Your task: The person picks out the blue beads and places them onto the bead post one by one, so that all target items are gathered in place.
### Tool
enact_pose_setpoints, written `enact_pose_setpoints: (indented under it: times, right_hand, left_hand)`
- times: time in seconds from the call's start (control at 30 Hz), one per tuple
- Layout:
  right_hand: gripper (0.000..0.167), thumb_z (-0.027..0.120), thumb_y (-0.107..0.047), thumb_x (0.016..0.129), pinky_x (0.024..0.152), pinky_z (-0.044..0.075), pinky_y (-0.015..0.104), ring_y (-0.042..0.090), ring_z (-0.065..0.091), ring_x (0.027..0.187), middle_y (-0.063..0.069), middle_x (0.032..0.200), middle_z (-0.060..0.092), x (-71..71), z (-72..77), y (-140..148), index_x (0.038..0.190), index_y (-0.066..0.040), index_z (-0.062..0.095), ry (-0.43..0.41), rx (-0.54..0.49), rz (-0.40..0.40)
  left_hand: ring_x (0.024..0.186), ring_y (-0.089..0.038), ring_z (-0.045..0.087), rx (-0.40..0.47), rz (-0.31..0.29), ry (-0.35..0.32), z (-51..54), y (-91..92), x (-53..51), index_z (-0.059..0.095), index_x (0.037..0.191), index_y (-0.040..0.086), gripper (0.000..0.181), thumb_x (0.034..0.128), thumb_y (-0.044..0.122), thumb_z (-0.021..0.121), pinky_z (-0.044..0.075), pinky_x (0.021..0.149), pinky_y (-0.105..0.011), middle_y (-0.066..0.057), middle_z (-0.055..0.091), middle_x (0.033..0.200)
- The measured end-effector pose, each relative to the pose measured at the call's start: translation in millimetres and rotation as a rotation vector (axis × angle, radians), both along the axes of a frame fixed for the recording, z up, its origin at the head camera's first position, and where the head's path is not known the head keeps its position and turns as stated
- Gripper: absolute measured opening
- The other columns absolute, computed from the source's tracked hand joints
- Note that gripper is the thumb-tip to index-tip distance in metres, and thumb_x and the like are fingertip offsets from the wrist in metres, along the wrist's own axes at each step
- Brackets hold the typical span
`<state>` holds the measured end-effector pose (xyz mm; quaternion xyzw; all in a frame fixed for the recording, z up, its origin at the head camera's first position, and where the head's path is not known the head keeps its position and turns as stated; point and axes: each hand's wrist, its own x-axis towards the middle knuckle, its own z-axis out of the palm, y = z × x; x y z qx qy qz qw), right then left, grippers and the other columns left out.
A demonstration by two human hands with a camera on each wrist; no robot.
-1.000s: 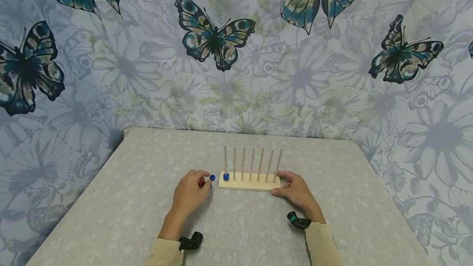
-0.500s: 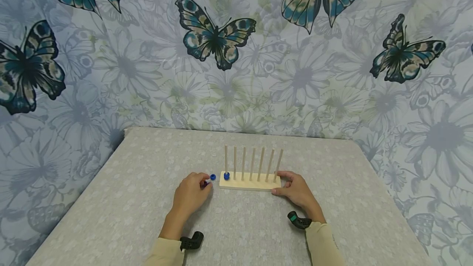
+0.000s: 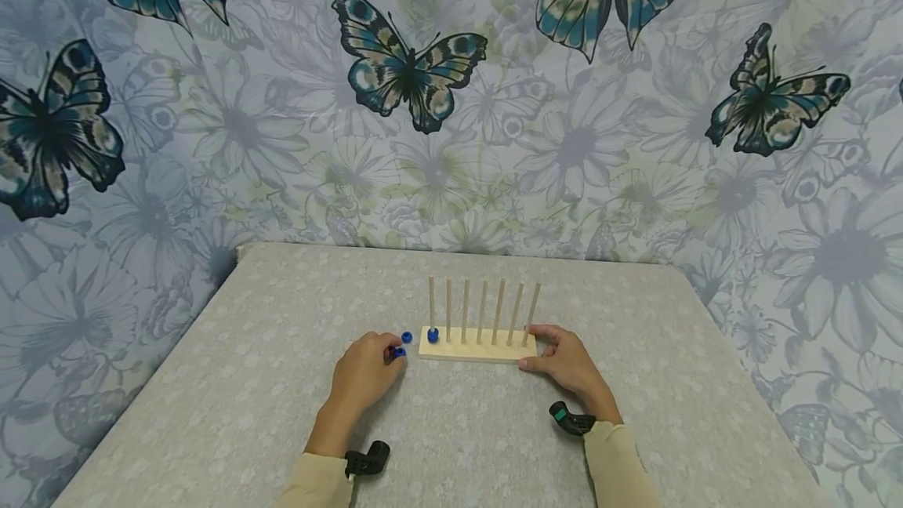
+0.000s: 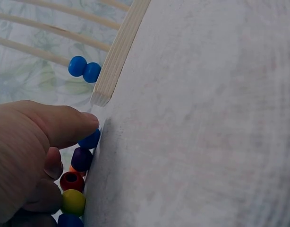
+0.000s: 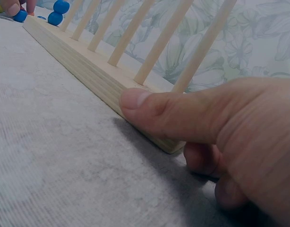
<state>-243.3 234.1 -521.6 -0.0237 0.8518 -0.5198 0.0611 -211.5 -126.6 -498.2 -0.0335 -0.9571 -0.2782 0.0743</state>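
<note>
The wooden peg stand [image 3: 480, 350] has a row of upright pegs. Two blue beads [image 4: 84, 69] are stacked on its leftmost peg. My left hand [image 3: 363, 371] is on the table just left of the stand, thumb and fingers around a blue bead [image 4: 89, 138]. Beside those fingers, the left wrist view shows a purple bead [image 4: 81, 159], a red bead [image 4: 72, 181] and a yellow bead [image 4: 73, 202], partly hidden by the hand. My right hand [image 3: 567, 363] grips the stand's right end, its thumb [image 5: 135, 100] along the front edge.
Another loose blue bead [image 3: 406, 337] lies between the left fingertips and the stand. A patterned cloth covers the table [image 3: 451, 429], which meets a butterfly-print wall [image 3: 451, 179] at the back. Both wrists carry black camera mounts.
A red bead, then a dark purple one, showed at my left fingertips; now a blue bead shows there. The left hand has shifted slightly toward me. My right hand keeps its hold.
</note>
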Motion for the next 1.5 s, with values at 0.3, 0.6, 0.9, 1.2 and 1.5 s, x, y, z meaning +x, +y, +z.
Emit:
enact_pose_setpoints:
  times: [0.3,0.6,0.9,1.2,1.5]
  right_hand:
    - [0.072,0.093,-0.026,0.069,0.045,0.036,0.026,0.013,0.042,0.053,0.002,0.062,0.053,0.0,-0.4,-0.6,0.133,-0.014,0.063,-0.003,0.003,-0.008]
    - [0.072,0.093,-0.026,0.069,0.046,0.036,0.025,0.013,0.042,0.052,0.002,0.062,0.053,-0.8,0.5,-0.7,0.133,-0.015,0.064,0.003,-0.001,-0.003]
    - [0.071,0.093,-0.026,0.068,0.047,0.036,0.025,0.013,0.041,0.053,0.001,0.063,0.053,-1.3,0.8,-0.9,0.133,-0.017,0.064,-0.014,0.012,-0.007]
    - [0.072,0.093,-0.025,0.068,0.046,0.036,0.025,0.013,0.041,0.052,0.001,0.062,0.052,-0.1,-0.1,-0.9,0.133,-0.015,0.063,-0.006,0.007,-0.003]
    - [0.073,0.093,-0.025,0.068,0.046,0.035,0.025,0.013,0.041,0.052,0.001,0.061,0.052,-0.2,0.7,-1.0,0.133,-0.014,0.063,-0.003,0.000,-0.002]
  left_hand:
    - [0.068,-0.011,0.053,-0.018,-0.011,0.009,0.6,0.1,0.6,0.076,0.109,0.012,0.027,0.0843,0.021,0.079,0.043,0.055,-0.026,0.000,0.064,0.083]
    - [0.068,-0.011,0.054,-0.034,-0.004,0.011,0.5,0.7,-0.6,0.077,0.107,0.012,0.024,0.0842,0.019,0.079,0.045,0.056,-0.026,0.001,0.064,0.082]
    - [0.067,-0.011,0.052,-0.021,0.002,-0.003,-0.2,0.4,0.1,0.076,0.107,0.013,0.023,0.0852,0.020,0.078,0.042,0.055,-0.026,0.001,0.061,0.081]
    - [0.066,-0.011,0.051,0.021,0.000,0.088,2.6,1.3,1.8,0.075,0.107,0.013,0.021,0.0875,0.021,0.077,0.041,0.055,-0.026,0.000,0.060,0.082]
    - [0.067,-0.009,0.054,0.018,-0.006,0.234,6.8,3.9,1.7,0.075,0.106,0.013,0.020,0.0878,0.021,0.077,0.045,0.056,-0.024,-0.001,0.063,0.083]
